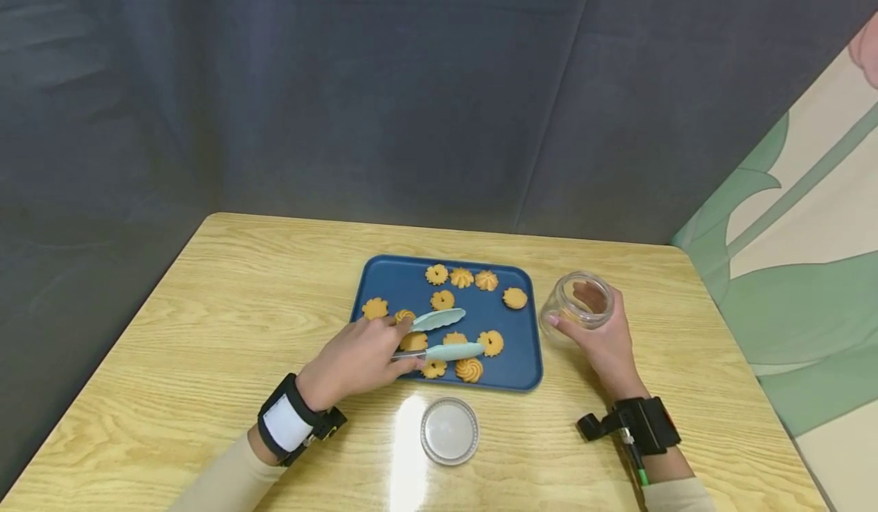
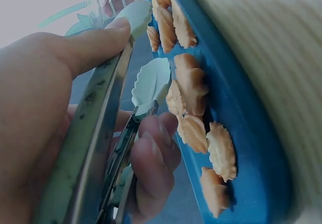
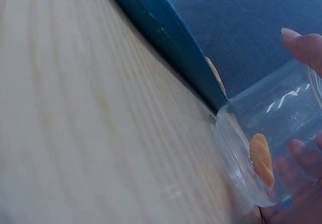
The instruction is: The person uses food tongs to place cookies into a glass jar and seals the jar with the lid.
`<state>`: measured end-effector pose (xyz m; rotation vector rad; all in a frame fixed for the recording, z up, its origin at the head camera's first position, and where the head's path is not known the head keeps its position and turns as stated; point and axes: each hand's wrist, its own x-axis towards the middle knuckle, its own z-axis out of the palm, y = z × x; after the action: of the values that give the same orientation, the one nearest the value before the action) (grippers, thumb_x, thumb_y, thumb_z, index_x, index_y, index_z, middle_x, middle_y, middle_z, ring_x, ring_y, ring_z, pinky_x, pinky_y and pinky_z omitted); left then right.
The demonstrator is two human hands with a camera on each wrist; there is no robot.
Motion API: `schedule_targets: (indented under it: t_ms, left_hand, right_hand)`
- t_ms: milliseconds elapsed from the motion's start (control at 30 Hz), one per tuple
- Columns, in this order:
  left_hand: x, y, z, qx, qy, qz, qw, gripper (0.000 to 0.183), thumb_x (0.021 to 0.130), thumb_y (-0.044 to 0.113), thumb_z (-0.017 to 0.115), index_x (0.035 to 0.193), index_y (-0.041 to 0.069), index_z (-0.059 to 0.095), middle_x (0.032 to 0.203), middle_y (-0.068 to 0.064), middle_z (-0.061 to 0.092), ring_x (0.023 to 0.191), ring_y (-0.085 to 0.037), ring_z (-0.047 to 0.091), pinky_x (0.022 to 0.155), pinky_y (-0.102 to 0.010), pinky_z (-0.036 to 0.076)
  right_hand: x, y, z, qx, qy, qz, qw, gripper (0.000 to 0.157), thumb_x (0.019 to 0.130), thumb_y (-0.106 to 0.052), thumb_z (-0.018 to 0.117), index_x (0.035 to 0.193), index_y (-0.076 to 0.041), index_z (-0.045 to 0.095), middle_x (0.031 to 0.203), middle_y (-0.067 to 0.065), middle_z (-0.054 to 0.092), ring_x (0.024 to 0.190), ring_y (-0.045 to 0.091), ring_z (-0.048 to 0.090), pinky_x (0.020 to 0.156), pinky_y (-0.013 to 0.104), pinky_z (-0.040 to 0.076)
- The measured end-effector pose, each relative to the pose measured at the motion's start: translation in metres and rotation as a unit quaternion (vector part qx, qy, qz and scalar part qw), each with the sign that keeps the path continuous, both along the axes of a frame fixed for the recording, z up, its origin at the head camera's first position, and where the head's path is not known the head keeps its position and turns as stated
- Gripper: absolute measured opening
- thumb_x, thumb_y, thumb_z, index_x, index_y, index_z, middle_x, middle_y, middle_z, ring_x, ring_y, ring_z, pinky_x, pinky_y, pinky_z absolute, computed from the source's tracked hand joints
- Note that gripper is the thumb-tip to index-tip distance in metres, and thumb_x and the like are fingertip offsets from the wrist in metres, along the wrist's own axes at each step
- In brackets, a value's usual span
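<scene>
My left hand grips a pair of tongs with pale green scalloped tips, spread apart over the blue tray. Several golden cookies lie on that tray, among them a swirled cookie and a flower-shaped cookie beside the lower tip. In the left wrist view, thumb and fingers hold the two metal arms, and nothing sits between the tips. My right hand holds a clear glass jar by its side, right of the tray. One cookie rests inside the jar, near its bottom.
A round, clear lid lies on the wooden table in front of the tray. Dark cloth hangs behind the table's back edge. A patterned panel stands at the right.
</scene>
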<state>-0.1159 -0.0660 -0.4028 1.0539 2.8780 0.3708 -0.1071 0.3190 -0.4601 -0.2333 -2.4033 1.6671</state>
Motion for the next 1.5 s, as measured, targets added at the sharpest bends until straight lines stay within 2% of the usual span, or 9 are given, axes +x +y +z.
schedule_targets:
  t_ms: [100, 267, 500, 633, 733, 833, 1000, 1233, 1500]
  left_hand:
    - [0.003, -0.001, -0.002, 0.004, -0.006, 0.006, 1.0000, 0.065, 0.098, 0.053, 0.071, 0.139, 0.003, 0.066, 0.062, 0.006, 0.043, 0.048, -0.006, 0.034, 0.046, -0.024, 0.025]
    - [0.005, -0.003, -0.007, 0.006, -0.009, 0.018, 0.9998, 0.066, 0.097, 0.055, 0.070, 0.139, 0.004, 0.067, 0.070, 0.001, 0.060, 0.048, -0.006, 0.038, 0.047, -0.024, 0.028]
    - [0.002, -0.004, -0.014, 0.008, -0.003, 0.028, 0.9996, 0.070, 0.098, 0.054, 0.069, 0.144, 0.000, 0.063, 0.071, -0.002, 0.062, 0.045, -0.007, 0.039, 0.045, -0.023, 0.028]
    - [0.002, -0.004, -0.017, 0.006, 0.016, 0.029, 0.9994, 0.068, 0.098, 0.052, 0.070, 0.142, 0.001, 0.064, 0.095, -0.011, 0.075, 0.048, -0.007, 0.042, 0.046, -0.023, 0.032]
    - [0.003, -0.003, -0.019, 0.002, 0.031, 0.029, 0.9991, 0.066, 0.098, 0.052, 0.071, 0.140, 0.001, 0.066, 0.107, -0.015, 0.077, 0.052, -0.008, 0.046, 0.048, -0.023, 0.037]
    - [0.004, -0.003, -0.019, -0.005, 0.053, 0.028, 0.9982, 0.065, 0.097, 0.052, 0.071, 0.139, 0.002, 0.067, 0.111, -0.016, 0.077, 0.055, -0.009, 0.051, 0.050, -0.024, 0.041]
    - [0.006, -0.002, -0.020, -0.014, 0.080, 0.024, 0.9964, 0.062, 0.097, 0.052, 0.072, 0.136, 0.003, 0.069, 0.101, -0.012, 0.077, 0.053, -0.009, 0.051, 0.046, -0.023, 0.039]
    - [0.006, -0.001, -0.019, 0.006, 0.068, 0.025, 0.9974, 0.051, 0.098, 0.048, 0.072, 0.130, 0.008, 0.073, 0.068, 0.003, 0.060, 0.047, -0.005, 0.040, 0.043, -0.021, 0.029]
    - [0.007, -0.001, -0.018, 0.016, 0.068, 0.025, 0.9973, 0.048, 0.097, 0.045, 0.073, 0.131, 0.010, 0.074, 0.064, 0.004, 0.060, 0.045, -0.004, 0.038, 0.042, -0.021, 0.028]
  right_hand:
    - [-0.001, 0.000, 0.001, 0.001, 0.000, -0.001, 1.000, 0.091, 0.086, -0.021, 0.090, 0.157, -0.022, 0.034, 0.154, 0.008, 0.050, 0.143, 0.022, 0.049, 0.102, 0.010, 0.042]
    - [-0.001, 0.000, 0.002, -0.004, -0.002, -0.002, 1.000, 0.092, 0.085, -0.021, 0.091, 0.157, -0.021, 0.034, 0.153, 0.006, 0.050, 0.144, 0.023, 0.049, 0.103, 0.010, 0.042]
    - [-0.001, 0.000, -0.002, 0.003, 0.002, 0.001, 1.000, 0.091, 0.086, -0.021, 0.090, 0.157, -0.022, 0.033, 0.154, 0.009, 0.050, 0.143, 0.022, 0.050, 0.102, 0.009, 0.042]
    - [-0.002, 0.000, -0.004, 0.007, 0.006, 0.000, 1.000, 0.090, 0.086, -0.022, 0.090, 0.156, -0.023, 0.034, 0.153, 0.009, 0.051, 0.140, 0.014, 0.051, 0.103, 0.010, 0.042]
    - [-0.002, 0.001, -0.004, 0.009, 0.007, -0.001, 1.000, 0.090, 0.086, -0.022, 0.090, 0.156, -0.023, 0.035, 0.153, 0.009, 0.051, 0.137, 0.009, 0.051, 0.103, 0.010, 0.042]
    - [-0.002, 0.002, -0.005, 0.010, 0.006, -0.001, 1.000, 0.089, 0.086, -0.023, 0.090, 0.156, -0.024, 0.034, 0.153, 0.009, 0.051, 0.138, 0.009, 0.051, 0.103, 0.010, 0.042]
    - [-0.002, 0.003, -0.005, 0.007, 0.005, -0.001, 1.000, 0.090, 0.086, -0.022, 0.089, 0.157, -0.024, 0.034, 0.154, 0.009, 0.051, 0.139, 0.011, 0.051, 0.103, 0.010, 0.043]
    - [-0.002, 0.002, -0.004, 0.010, 0.004, -0.003, 1.000, 0.089, 0.086, -0.023, 0.090, 0.156, -0.024, 0.034, 0.153, 0.008, 0.051, 0.136, 0.006, 0.050, 0.102, 0.009, 0.042]
    - [-0.001, 0.001, -0.002, 0.010, -0.004, 0.002, 1.000, 0.090, 0.087, -0.024, 0.089, 0.157, -0.025, 0.032, 0.155, 0.009, 0.050, 0.142, 0.017, 0.050, 0.102, 0.009, 0.042]
